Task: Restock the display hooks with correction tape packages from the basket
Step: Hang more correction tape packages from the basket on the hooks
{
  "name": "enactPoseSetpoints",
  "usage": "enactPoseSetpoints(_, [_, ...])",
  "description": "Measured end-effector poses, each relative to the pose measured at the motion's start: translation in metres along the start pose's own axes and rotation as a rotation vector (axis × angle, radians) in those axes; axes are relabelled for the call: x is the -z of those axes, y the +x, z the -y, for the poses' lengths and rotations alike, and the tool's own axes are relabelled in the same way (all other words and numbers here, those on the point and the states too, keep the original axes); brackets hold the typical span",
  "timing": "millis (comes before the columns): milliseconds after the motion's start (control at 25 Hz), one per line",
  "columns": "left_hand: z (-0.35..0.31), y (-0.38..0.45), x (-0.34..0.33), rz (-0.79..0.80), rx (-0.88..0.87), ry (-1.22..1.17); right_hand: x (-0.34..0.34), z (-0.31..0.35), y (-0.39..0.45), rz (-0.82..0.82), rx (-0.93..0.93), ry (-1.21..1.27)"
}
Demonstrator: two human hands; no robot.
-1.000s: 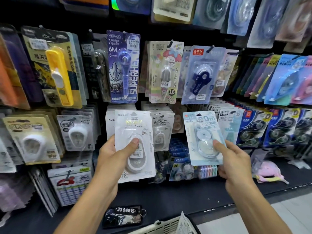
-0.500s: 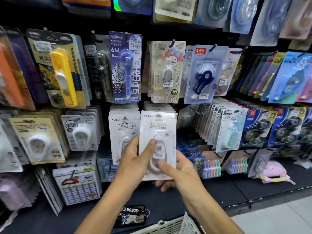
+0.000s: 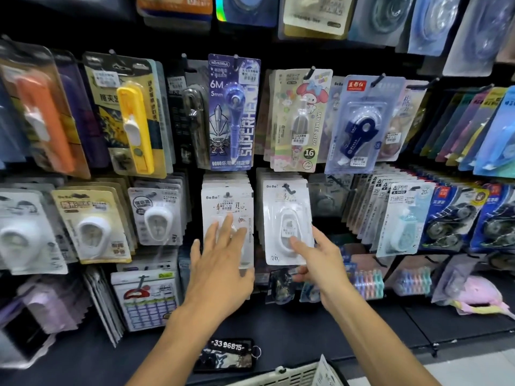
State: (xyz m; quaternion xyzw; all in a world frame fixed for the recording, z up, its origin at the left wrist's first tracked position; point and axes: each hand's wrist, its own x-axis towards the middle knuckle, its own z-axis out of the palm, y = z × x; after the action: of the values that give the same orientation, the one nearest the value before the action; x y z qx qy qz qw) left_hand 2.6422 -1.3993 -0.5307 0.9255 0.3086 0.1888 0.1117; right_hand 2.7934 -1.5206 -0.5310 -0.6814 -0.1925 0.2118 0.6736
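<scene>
A white BoBo correction tape package [image 3: 285,218] hangs at the front of a stack, its hole on a black display hook [image 3: 288,188]. My right hand [image 3: 320,263] pinches its lower right corner, thumb on the front and fingers behind. My left hand [image 3: 220,263] is spread flat, its fingertips resting on the front of the neighbouring white BoBo stack [image 3: 227,201] to the left. The rim of the white basket [image 3: 289,376] shows at the bottom edge, with a card sticking up from it.
Hooks crowded with other correction tape packs cover the dark wall: a blue SUPERHERO pack [image 3: 235,112], a My Melody pack [image 3: 302,121], a navy tape pack [image 3: 359,123]. A black numbered key tag [image 3: 228,355] lies on the dark shelf below.
The white package I held in both hands now hangs on the right hook. My left hand let go and moved left onto the neighbouring stack. My right hand stayed on the package's lower corner.
</scene>
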Motion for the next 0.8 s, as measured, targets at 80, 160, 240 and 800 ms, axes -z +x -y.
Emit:
enactPoseSetpoints(80, [0.006,0.001,-0.002,-0.007,-0.022,0.054,-0.010,-0.014,0.005,-0.124,0.052,-0.301])
enactPoseSetpoints(160, [0.014,0.003,-0.003,-0.011,-0.049,0.100,-0.011,-0.039,0.002,-0.324,0.344,-0.781])
enactPoseSetpoints(240, [0.020,0.004,-0.003,-0.019,-0.079,0.136,-0.007,-0.051,0.001,-0.432,0.702,-1.034])
enactPoseSetpoints(800, [0.046,0.021,-0.009,-0.243,-0.380,0.335,-0.024,-0.043,0.082,0.033,0.679,-1.534])
